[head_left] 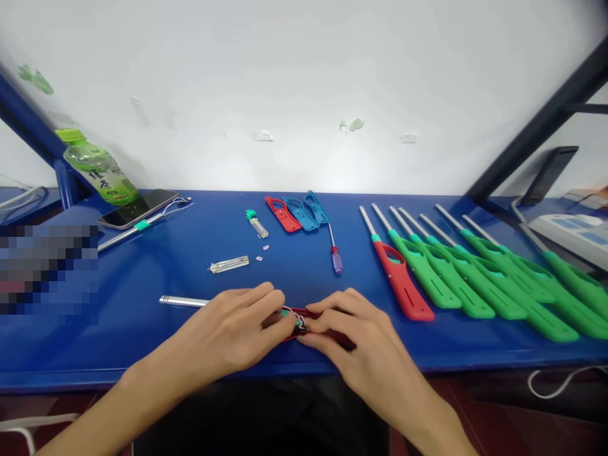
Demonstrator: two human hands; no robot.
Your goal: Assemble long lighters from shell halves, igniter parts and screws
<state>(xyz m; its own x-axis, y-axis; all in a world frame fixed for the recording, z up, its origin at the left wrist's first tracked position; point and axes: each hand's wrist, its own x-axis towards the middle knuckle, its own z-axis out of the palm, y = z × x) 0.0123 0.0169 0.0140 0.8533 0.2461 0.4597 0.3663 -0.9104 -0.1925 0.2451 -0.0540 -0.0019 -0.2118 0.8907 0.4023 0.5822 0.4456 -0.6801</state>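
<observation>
Near the table's front edge, both my hands grip one opened long-nosed lighter (300,313); its red casing, white wires and a green part show between my fingers. My left hand (242,323) is closed round the nozzle end, and a silver metal tube (183,301) sticks out to its left. With fingers and thumb pinched, my right hand (356,329) holds the red casing near the wires. Most of the lighter's body lies hidden under the hands. Beyond them are a clear fuel tank (228,264) and another tank with a green top (257,223).
Casing halves in red (284,215) and blue (304,214) lie at the back by a purple-handled screwdriver (336,258). On the right, a red lighter (401,282) lies beside several green lighters (430,269). At left are a bottle (97,166), a phone (137,209) and a loose tube (130,235).
</observation>
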